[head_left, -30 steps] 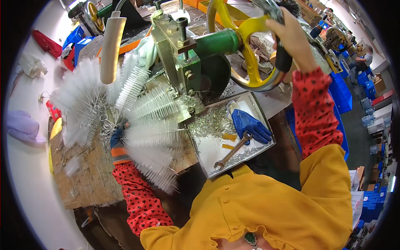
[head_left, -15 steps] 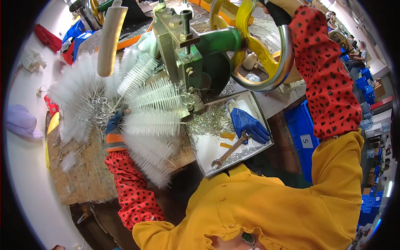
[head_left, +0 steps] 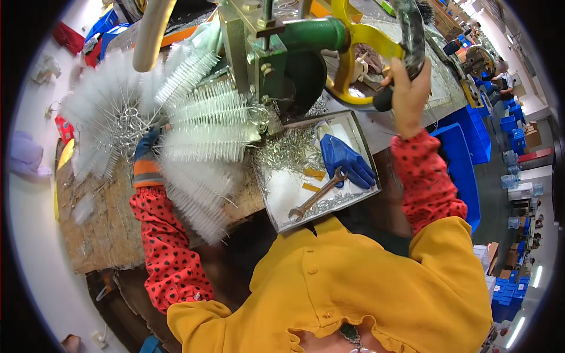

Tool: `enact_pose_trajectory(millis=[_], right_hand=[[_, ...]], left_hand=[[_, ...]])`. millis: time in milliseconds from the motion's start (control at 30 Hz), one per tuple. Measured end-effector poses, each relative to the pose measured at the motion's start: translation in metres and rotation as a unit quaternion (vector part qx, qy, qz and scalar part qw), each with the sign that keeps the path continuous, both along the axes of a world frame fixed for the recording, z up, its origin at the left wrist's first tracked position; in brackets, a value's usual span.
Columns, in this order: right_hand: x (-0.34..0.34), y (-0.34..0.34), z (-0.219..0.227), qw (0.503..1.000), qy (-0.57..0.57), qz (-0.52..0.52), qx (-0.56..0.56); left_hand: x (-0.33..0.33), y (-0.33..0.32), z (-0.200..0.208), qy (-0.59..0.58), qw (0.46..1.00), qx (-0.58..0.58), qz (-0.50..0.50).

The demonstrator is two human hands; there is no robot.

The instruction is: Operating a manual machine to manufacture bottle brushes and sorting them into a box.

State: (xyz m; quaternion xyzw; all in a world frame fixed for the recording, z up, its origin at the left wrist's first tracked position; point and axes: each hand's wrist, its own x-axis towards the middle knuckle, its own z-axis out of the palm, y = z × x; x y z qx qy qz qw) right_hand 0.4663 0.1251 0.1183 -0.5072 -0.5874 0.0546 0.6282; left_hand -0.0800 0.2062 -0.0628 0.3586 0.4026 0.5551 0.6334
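My left hand [head_left: 149,146], in a blue glove with an orange and grey cuff, pinches the wire stem of a white bristle brush [head_left: 203,140]. That brush's far end reaches the jaw of a green hand press [head_left: 268,73]. Around my left fingers fan many more white brushes [head_left: 97,100], their wire loops [head_left: 125,132] bunched together beside the glove. My bare right hand [head_left: 410,94] is closed round the black handle [head_left: 385,99] on the rim of the press's yellow handwheel [head_left: 347,50].
Against my front stands a shallow white tray [head_left: 276,206] holding loose metal clips [head_left: 288,154], a blue glove [head_left: 346,162], a wrench [head_left: 318,194] and small yellow strips. Blue bins [head_left: 462,170] stand at the right. A worn wooden bench [head_left: 97,241] lies beneath the brushes.
The handwheel has turned, and my right hand has come down and toward me with its handle. My left hand stays at the brush stems; the whole view has shifted slightly.
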Motion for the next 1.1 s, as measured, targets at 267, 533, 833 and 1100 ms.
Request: enact_pose_trajectory(millis=[267,533,833,1100], right_hand=[[-0.006,0.052,0.137,0.946,-0.293,-0.044,-0.134],[0.015,0.107,0.166,0.921,-0.280,0.202,-0.183],[-0.067,-0.033,0.013,0.989,0.135,-0.046,0.032],[0.013,0.043,0.079,0.986,-0.119,0.007,-0.119]], left_hand=[[-0.007,-0.003,-0.009,0.031,0.999,0.023,-0.016],[0.005,-0.013,0.007,0.020,0.999,0.037,-0.023],[0.010,-0.007,0.013,0.065,0.998,-0.009,-0.013],[0.000,-0.002,-0.004,0.325,0.938,0.120,-0.015]])
